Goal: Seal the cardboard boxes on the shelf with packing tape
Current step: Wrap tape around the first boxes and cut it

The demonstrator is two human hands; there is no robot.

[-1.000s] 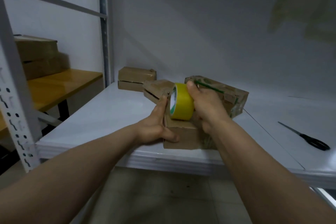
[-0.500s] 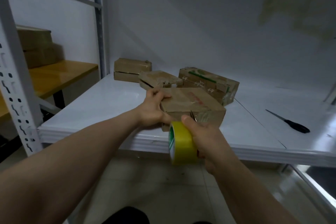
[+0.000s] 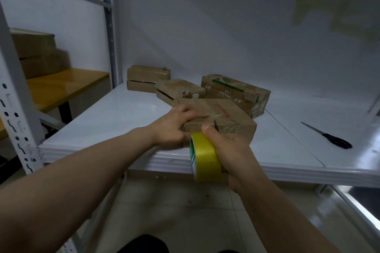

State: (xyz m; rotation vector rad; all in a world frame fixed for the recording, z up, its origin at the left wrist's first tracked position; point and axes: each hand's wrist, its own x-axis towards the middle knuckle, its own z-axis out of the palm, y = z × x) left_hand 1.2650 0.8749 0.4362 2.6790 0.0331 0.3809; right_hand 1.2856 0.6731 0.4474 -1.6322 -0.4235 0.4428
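Observation:
A brown cardboard box (image 3: 228, 116) lies at the front edge of the white shelf (image 3: 107, 121). My left hand (image 3: 174, 126) grips its left end, thumb on top. My right hand (image 3: 230, 150) holds a yellow tape roll (image 3: 205, 157) in front of the box, below the shelf edge, thumb pressed near the box's front face. Three more cardboard boxes sit behind: one at the back left (image 3: 147, 78), a torn one (image 3: 176, 90) in the middle, one with green marks (image 3: 236, 92) to the right.
Black-handled scissors (image 3: 329, 137) lie on the shelf to the right. A perforated shelf post (image 3: 16, 109) stands at the left. Beyond it is a wooden table (image 3: 61, 86) with stacked boxes (image 3: 37, 55). Tiled floor lies below the shelf.
My right hand drew the tape roll from above the box down over its front edge to below the shelf. My left hand shifted onto the box's left end. The view moved slightly.

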